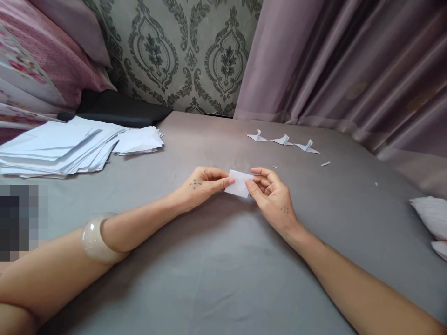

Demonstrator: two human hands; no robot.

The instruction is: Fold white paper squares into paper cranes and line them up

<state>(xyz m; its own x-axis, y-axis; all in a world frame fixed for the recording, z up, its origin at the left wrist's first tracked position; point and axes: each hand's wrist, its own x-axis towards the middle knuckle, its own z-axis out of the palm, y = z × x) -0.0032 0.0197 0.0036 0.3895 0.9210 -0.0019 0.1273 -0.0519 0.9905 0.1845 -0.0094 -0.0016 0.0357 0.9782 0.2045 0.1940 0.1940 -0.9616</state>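
Observation:
A small folded piece of white paper [239, 183] is held up in front of me, above the grey sheet. My left hand [206, 185] pinches its left edge, thumb on the near face and fingers behind. On the other side my right hand [270, 194] grips the right edge between thumb and fingers. How many layers the paper has I cannot tell. Beyond my right hand stand three folded paper figures with pointed wings, the left one [257, 136], the middle one [283, 140] and the right one [308, 146].
Large white sheets lie in a stack [52, 151] at the left, with a smaller stack of paper [138, 140] beside it. A paper scrap [325, 164] rests near the figures. Purple curtains [335, 60] hang at the back right; a striped white cushion [431, 216] sits at the right edge.

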